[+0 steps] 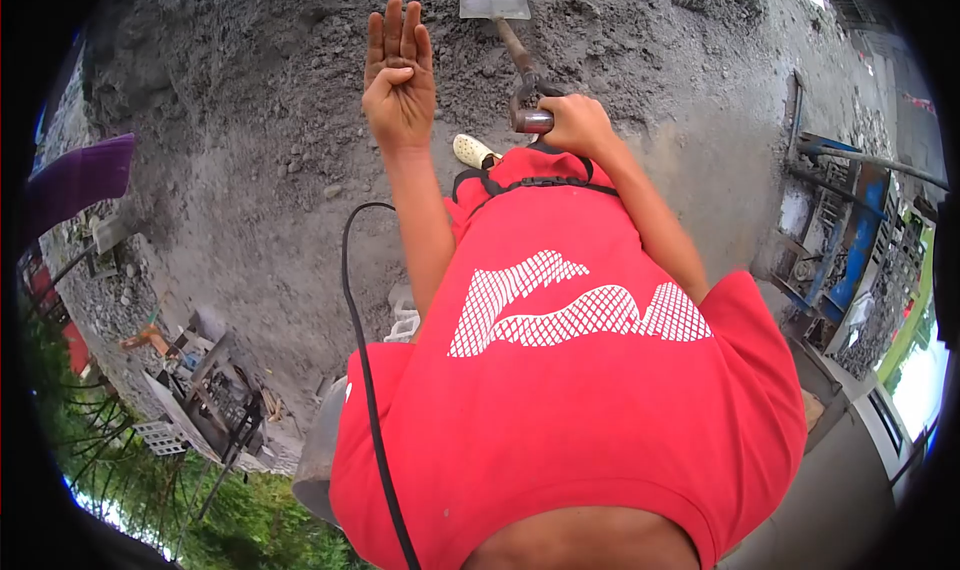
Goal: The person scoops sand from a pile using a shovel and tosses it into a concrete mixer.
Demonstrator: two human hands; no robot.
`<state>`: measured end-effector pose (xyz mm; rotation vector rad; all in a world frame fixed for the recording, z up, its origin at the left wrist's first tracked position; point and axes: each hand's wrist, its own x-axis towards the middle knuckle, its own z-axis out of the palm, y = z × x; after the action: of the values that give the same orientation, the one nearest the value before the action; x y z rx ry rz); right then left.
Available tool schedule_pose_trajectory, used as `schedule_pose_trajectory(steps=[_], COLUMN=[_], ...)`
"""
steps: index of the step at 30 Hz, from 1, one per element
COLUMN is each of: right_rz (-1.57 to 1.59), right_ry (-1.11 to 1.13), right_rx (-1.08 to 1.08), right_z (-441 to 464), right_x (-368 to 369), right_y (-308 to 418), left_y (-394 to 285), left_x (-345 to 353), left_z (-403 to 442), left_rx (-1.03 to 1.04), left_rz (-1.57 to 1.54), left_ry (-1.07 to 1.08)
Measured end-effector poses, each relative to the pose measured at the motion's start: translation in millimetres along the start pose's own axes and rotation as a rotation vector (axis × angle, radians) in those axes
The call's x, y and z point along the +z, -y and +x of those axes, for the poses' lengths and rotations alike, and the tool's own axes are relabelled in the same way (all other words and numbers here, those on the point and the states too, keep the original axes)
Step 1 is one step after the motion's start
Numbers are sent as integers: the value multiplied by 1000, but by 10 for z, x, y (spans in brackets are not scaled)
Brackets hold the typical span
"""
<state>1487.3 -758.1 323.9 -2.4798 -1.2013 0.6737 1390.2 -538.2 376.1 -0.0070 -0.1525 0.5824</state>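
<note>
My left hand [402,95] is raised in front of me, palm toward the camera. Its fingers are stretched upward and the thumb is folded across the palm, with nothing held. My right hand [580,124] is closed around the grip of a shovel [515,46], whose shaft runs away from me. The shovel's flat metal blade, at the top of the view, rests on rough grey, gravelly material [270,90]. Part of the shovel's grip is hidden behind my fingers.
A cream clog [470,151] shows below my hands. A black cable [355,310] hangs along my red shirt. To the right stands a blue and rusty metal frame [845,230]. Machinery [210,390] is at lower left, and a purple sheet [85,190] juts in above it.
</note>
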Motion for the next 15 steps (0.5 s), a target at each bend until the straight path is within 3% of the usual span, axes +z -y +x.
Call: schedule_pose_trajectory(steps=[9,15], right_rz=[3,30], right_ry=[93,133], right_rx=[-28,-10], right_z=[-156,-68], right_x=[-131,-163], right_y=[-8,-16], left_y=[81,59], left_x=[-55,23], left_z=[126,301], left_rx=[44,-31], left_rz=[-52,-51], left_ry=[-11,-12])
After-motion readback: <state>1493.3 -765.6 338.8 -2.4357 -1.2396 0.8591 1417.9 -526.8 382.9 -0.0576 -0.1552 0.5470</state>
